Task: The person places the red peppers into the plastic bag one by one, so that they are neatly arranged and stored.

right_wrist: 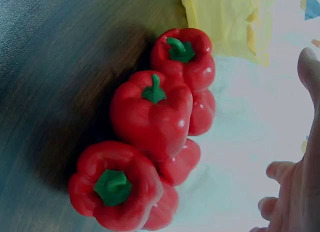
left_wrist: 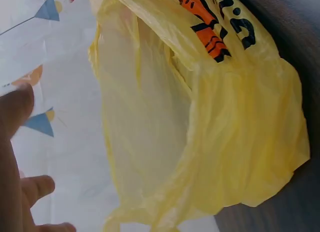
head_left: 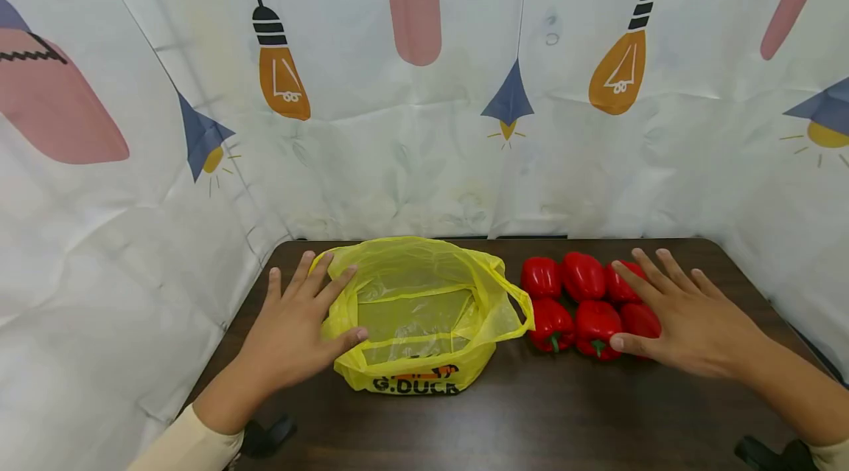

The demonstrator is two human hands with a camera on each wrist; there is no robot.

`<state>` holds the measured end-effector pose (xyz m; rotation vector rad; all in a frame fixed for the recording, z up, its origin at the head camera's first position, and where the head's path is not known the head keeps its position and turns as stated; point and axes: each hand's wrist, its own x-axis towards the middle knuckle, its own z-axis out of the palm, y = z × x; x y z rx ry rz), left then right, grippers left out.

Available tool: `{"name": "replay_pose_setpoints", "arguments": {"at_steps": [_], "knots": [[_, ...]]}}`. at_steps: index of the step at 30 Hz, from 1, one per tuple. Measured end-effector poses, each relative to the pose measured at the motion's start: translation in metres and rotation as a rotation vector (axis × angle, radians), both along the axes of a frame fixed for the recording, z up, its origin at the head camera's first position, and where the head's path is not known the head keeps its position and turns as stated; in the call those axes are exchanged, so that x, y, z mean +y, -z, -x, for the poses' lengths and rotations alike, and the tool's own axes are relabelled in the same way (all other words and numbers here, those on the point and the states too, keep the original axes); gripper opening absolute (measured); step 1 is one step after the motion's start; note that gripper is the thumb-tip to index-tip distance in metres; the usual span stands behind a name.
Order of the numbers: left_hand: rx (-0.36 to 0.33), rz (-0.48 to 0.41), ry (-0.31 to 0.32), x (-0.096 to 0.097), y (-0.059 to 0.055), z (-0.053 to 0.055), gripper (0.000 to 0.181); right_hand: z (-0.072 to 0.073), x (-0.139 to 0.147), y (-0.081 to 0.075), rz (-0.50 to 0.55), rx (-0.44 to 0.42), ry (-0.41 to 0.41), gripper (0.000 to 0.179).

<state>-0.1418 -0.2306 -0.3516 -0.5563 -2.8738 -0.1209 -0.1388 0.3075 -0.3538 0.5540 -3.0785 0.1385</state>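
Observation:
A yellow plastic bag (head_left: 424,375) with "G.DUCK" print stands on the dark table, its mouth spread wide and a handle loop sagging to the right. My left hand (head_left: 296,327), fingers spread, hovers at the bag's left side and overlaps its rim in the head view. To the right of the bag, several red bell peppers (head_left: 598,323) with green stems sit in two rows. Over the right end of those rows is my right hand (head_left: 696,323), its fingers spread and holding nothing. In the right wrist view the front peppers (right_wrist: 150,111) partly hide the back ones.
The brown table (head_left: 530,419) has rounded back corners. White sheeting (head_left: 411,161) printed with lamps and bulbs hangs behind it and along both sides. Dark straps (head_left: 265,438) show at both wrists.

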Motion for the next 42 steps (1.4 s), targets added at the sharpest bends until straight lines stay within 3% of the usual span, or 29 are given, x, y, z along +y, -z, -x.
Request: {"name": "replay_pose_setpoints", "arguments": {"at_steps": [12,17,30,42], "knots": [[0.090,-0.276,-0.098,-0.017,0.019,-0.008,0.089,0.000,0.008,0.011,0.043,-0.021,0.005,0.103],[0.078,-0.328,-0.130,-0.025,0.028,-0.011,0.088,0.001,0.013,0.015,0.070,-0.030,0.017,0.103],[-0.063,-0.348,-0.172,-0.028,0.043,-0.019,0.093,0.005,0.026,0.025,0.118,-0.042,0.054,0.116],[-0.164,-0.453,-0.195,-0.025,0.063,-0.035,0.083,0.009,0.039,0.041,0.140,-0.112,0.098,0.126]]}}
